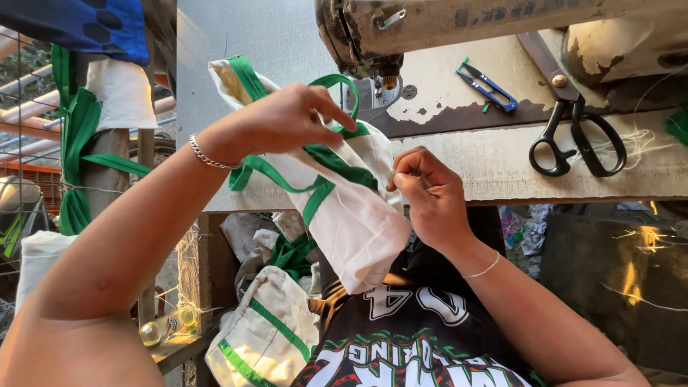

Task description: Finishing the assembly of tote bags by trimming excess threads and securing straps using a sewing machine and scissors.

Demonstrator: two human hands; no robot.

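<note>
The left hand (pixel 290 118) comes in from nine o'clock, fingers curled and pinching the green strap (pixel 337 82) at the top of a white cloth bag with green trim (pixel 344 215), which hangs at the centre of the view off the front edge of the sewing table (pixel 502 161). The right hand (pixel 430 197), rising from five o'clock, has thumb and fingertips closed on the bag's right edge, just below the table edge. The sewing machine head (pixel 373 36) sits at twelve o'clock, its needle area just beside the strap loop, so room above is tight. At two o'clock lie blue thread snips (pixel 487 87) and, farther right, black scissors (pixel 573 122), well apart from both hands. More white and green bags (pixel 265 322) pile at seven o'clock below the held one.
</note>
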